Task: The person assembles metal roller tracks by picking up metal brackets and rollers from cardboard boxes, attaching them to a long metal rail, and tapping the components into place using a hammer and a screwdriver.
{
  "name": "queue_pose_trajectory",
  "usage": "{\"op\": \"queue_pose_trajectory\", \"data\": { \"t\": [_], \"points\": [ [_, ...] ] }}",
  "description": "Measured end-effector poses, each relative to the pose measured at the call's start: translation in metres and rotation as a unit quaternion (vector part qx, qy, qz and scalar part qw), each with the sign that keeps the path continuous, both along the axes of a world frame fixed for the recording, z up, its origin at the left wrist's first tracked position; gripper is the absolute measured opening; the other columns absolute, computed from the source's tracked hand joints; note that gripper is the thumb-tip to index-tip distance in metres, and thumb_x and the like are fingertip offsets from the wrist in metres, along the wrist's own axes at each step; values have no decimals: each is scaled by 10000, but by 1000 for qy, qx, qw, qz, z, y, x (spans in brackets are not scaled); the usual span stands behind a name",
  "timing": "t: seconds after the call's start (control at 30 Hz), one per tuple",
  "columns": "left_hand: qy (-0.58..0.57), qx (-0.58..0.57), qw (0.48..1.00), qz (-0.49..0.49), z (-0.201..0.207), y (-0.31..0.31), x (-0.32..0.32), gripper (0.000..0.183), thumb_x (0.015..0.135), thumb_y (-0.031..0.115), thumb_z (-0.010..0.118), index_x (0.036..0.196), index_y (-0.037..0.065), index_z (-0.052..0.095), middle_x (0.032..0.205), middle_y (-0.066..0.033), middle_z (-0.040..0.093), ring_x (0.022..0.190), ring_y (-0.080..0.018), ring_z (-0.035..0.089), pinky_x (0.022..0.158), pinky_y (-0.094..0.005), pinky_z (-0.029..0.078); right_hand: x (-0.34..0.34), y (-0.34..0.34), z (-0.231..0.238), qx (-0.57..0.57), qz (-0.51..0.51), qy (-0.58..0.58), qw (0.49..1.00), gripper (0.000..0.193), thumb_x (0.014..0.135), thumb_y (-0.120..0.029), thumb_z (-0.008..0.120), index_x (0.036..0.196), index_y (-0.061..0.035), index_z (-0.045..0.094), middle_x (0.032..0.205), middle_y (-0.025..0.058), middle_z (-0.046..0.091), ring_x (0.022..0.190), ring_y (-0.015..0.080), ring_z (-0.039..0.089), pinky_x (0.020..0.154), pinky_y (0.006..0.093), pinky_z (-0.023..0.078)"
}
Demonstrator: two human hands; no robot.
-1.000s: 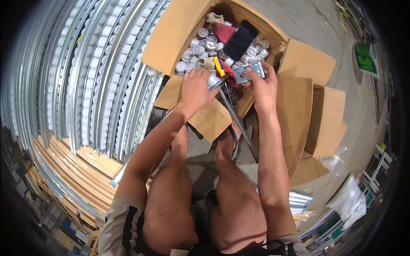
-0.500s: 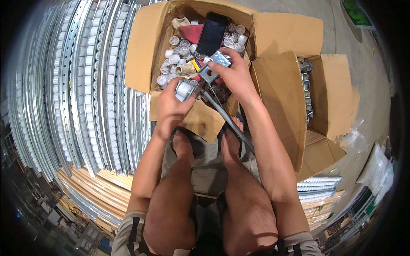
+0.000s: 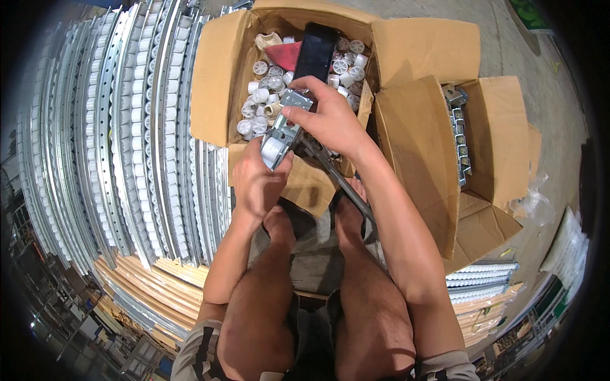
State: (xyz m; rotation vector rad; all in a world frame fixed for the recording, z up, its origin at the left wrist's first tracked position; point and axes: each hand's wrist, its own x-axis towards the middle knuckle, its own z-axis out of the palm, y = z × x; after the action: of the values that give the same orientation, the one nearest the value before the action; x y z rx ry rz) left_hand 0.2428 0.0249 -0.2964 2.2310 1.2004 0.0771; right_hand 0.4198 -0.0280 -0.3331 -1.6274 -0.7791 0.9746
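Note:
My left hand (image 3: 259, 178) is closed on a small metal bracket with a white roller (image 3: 273, 150) in it. A flat zinc-coloured metal bracket (image 3: 295, 99) is pinched between the thumb and fingers of my right hand (image 3: 330, 120). The two metal pieces meet end to end over the near part of an open cardboard box (image 3: 213, 82); whether they are joined I cannot tell. Loose white rollers (image 3: 260, 95) fill that box, with a black phone (image 3: 316, 52) and a red cloth (image 3: 283, 56) on top. A grey metal bar (image 3: 340, 181) slants below my right hand.
Long metal rails with white rollers (image 3: 136, 127) are stacked at the left, above tan lengths (image 3: 152, 279). At the right stands another open carton (image 3: 413, 165) holding metal brackets (image 3: 460, 143). Clear plastic wrap (image 3: 535, 202) lies beyond it. My legs are below my hands.
My right hand has moved left and slightly down, bringing its bracket against the roller bracket in my left hand. My left hand has turned and lowered a little.

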Motion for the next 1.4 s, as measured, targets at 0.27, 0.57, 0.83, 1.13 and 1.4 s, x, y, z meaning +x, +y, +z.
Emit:
{"op": "queue_pose_trajectory", "data": {
  "t": [0.27, 0.57, 0.83, 1.13, 1.4],
  "points": [
    [-92, 38, 995, -11, -8, -6, 0, 606, 806, 289, 849, 1236, -2, 536, 873, -274, 705, 808, -455, 697, 683, -476, 552, 2, 3, 29, 2, 25, -27, 999, 496, 857, -245, 787, 1244, 9, 610, 1112, 154, 694, 1040, 207, 640, 906, 356, 507],
    [-75, 37, 996, -12, 3, -1, 2, 757, 761, 357, 893, 1342, 63, 506, 853, -257, 712, 781, -453, 704, 638, -473, 560, 5, 1, 41, 8, 53, -17, 998, 481, 856, -208, 784, 1248, 12, 612, 1106, 137, 693, 1010, 190, 636, 904, 336, 503],
    [-80, 32, 996, -20, 5, -1, 1, 719, 759, 364, 894, 1314, 78, 537, 860, -240, 719, 786, -433, 714, 640, -458, 566, 8, -1, 35, 29, 71, -16, 997, 446, 869, -182, 774, 1236, 14, 614, 1072, 103, 692, 987, 168, 628, 878, 332, 507],
    [-92, 58, 993, -35, 11, 1, 4, 681, 720, 338, 921, 1221, 48, 564, 839, -227, 712, 776, -432, 704, 636, -453, 553, 6, -2, 37, 31, 73, -8, 997, 433, 875, -160, 773, 1236, 4, 599, 1026, 80, 680, 943, 136, 615, 835, 308, 511],
    [-63, 20, 998, -13, 19, -1, 5, 639, 727, 297, 926, 1203, 37, 588, 916, -225, 731, 838, -361, 743, 696, -399, 578, 10, -4, 33, 70, 79, 33, 994, 481, 843, -238, 771, 1232, -7, 610, 1050, 203, 716, 970, 330, 703, 845, 394, 525]
  ]
}}
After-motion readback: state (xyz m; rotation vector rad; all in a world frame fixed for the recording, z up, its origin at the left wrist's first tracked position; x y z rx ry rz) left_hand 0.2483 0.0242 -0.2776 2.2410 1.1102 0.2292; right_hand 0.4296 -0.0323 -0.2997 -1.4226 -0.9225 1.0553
